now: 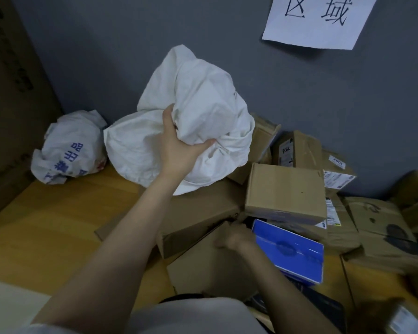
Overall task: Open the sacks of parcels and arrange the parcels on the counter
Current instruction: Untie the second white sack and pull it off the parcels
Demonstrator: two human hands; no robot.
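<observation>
White sack [198,100]: at the far middle of the wooden counter [58,213], against the grey wall, with its lower edge over a long brown parcel [193,213]. Cannot tell whether it rests on that parcel or hangs just above it.

Left hand [179,150]: bunches the cloth from the near side. The thumb [168,116] is up on the left and the fingers [208,143] are curled round a fold on the right, a firm handful.

Long axis of the sack: roughly upright, from a broad bottom at the near left to a peak at the far top. The cloth looks limp and creased; judged mostly emptied.

Right hand [234,237]: low and near, blurred, at the far edge of a plain carton [208,268] just left of a blue box [290,247]. The fingers seem bent, but whether they hold anything cannot be told.

Key relation: the sack lies far and left of the right hand, well apart from it, and only the left hand has it. The parcel heap is right of the sack, and a second, printed sack [70,148] sits at the far left, unopened by the look of it.

Judgement: the next move likely calls for putting the limp sack aside leftward, clear of the parcels. Risk: trailing cloth could drag a flat carton [285,189] resting on the heap.
</observation>
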